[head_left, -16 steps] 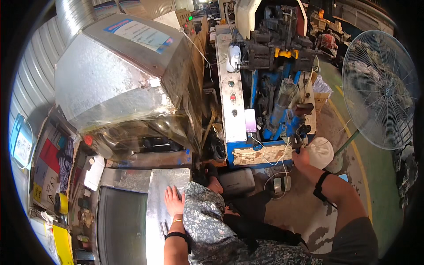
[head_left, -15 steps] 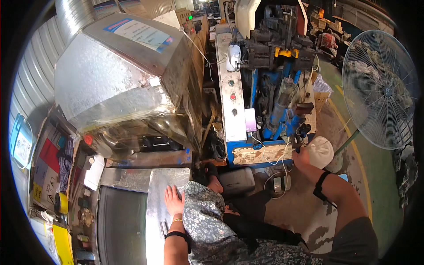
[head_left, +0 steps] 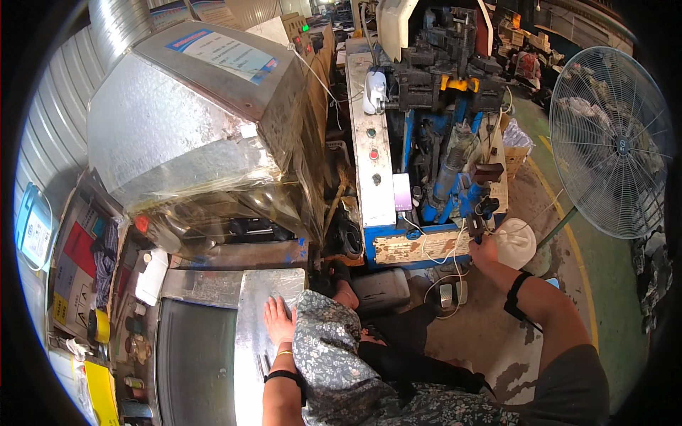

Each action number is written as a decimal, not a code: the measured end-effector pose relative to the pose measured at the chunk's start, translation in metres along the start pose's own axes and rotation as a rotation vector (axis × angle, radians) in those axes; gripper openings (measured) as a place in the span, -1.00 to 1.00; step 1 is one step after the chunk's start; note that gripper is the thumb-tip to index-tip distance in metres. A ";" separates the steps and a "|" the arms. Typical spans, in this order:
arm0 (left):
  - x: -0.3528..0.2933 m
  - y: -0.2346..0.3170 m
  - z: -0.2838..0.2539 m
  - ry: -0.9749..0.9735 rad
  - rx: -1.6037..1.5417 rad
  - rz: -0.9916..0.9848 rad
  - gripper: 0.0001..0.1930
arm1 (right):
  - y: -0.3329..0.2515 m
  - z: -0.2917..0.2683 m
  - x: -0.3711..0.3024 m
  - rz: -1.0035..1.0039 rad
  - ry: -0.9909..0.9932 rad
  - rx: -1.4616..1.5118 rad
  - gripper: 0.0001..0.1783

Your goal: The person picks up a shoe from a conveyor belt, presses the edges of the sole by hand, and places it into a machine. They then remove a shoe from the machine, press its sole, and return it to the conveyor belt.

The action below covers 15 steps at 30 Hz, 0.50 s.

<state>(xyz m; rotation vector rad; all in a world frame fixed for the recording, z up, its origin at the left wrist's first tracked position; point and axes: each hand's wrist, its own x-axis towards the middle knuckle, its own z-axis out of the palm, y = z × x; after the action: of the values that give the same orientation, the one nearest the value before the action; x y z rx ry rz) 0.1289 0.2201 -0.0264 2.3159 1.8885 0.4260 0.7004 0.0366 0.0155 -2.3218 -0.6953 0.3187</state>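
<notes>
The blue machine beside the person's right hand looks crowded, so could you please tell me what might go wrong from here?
The right hand is at a dark part of the blue machine, so fingers might get pinched if anything there moves. The white cable dangles close by and could snag. The left hand rests flat on a metal plate and might slip.

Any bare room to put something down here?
The metal plate looks bare beyond the left hand, as does the dark belt bordering its left. Floor shows between the right forearm and the dark trousers. It's crowded around the white jug and blue machine.
</notes>
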 end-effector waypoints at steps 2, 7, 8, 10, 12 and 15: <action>-0.001 0.000 -0.001 -0.021 -0.005 -0.012 -0.33 | 0.000 0.000 0.000 0.004 -0.004 0.005 -0.57; -0.001 0.002 -0.002 -0.019 -0.013 -0.008 -0.33 | -0.002 -0.002 -0.001 0.003 0.014 0.000 -0.58; -0.001 0.001 -0.002 -0.023 -0.007 -0.005 -0.33 | -0.002 -0.002 -0.005 -0.001 0.016 -0.007 -0.59; 0.000 0.000 -0.001 -0.020 -0.005 -0.010 -0.33 | -0.005 -0.001 -0.005 -0.006 0.018 -0.014 -0.59; -0.003 0.000 0.000 -0.026 -0.003 -0.017 -0.33 | -0.004 -0.001 -0.003 -0.021 0.044 -0.019 -0.60; -0.001 -0.002 0.001 -0.012 -0.029 0.005 -0.33 | -0.004 -0.003 -0.004 0.010 0.009 0.029 -0.60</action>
<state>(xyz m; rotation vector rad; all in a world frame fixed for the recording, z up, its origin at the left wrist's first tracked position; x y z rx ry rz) 0.1270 0.2202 -0.0283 2.3001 1.8588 0.4371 0.6968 0.0357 0.0207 -2.2983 -0.6699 0.3205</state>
